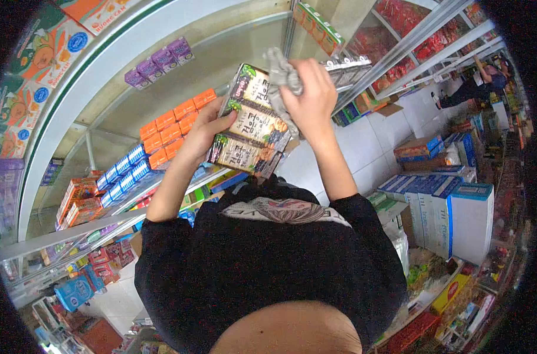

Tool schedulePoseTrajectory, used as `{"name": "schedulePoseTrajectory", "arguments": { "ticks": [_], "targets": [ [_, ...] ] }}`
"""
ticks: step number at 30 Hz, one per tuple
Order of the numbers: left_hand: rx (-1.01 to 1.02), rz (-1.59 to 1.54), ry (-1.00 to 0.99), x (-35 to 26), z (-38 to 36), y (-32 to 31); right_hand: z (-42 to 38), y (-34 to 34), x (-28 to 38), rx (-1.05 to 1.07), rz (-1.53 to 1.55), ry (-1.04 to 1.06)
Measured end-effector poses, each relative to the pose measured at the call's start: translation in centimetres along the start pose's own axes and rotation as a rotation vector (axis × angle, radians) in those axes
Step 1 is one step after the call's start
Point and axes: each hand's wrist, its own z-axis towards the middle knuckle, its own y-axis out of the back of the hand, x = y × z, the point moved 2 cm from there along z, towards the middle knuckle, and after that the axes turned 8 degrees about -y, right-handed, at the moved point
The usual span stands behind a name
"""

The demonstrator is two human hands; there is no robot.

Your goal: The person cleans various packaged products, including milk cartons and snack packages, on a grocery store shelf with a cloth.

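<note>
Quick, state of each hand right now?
Left hand: closed, holding a joined pack of beige-and-black printed cartons.
Right hand: closed, holding a crumpled grey cloth.

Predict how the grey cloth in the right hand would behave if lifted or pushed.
The grey cloth is probably floppy, since it bunches in loose folds at the right hand. It is likely light, looking like a small wad of fabric. Pushed, it would probably crumple rather than roll, given its irregular outline.

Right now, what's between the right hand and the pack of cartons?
A crumpled grey cloth, held in the right hand, lies between it and the pack of cartons, seen in the head view.
</note>
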Motion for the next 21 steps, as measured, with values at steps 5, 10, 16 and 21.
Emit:
{"name": "schedulePoseTrajectory", "arguments": {
  "ticks": [5,10,16,21],
  "targets": [
    [-0.057,-0.119,-0.093,1.0,1.2,0.7,-5.1,-1.5,4.5,0.066,-0.019,0.471],
    [0.026,-0.127,-0.125,1.6,1.3,-0.2,-0.9,0.4,-0.6,-0.1,-0.097,0.119],
    [0.017,-0.191,-0.148,1.4,1.8,-0.4,-5.7,0.5,1.4,-0.044,0.063,0.254],
    [0.007,-0.201,-0.15,1.6,2.1,-0.2,-7.1,-0.1,-1.3,-0.432,0.501,-0.1]
  ]
}}
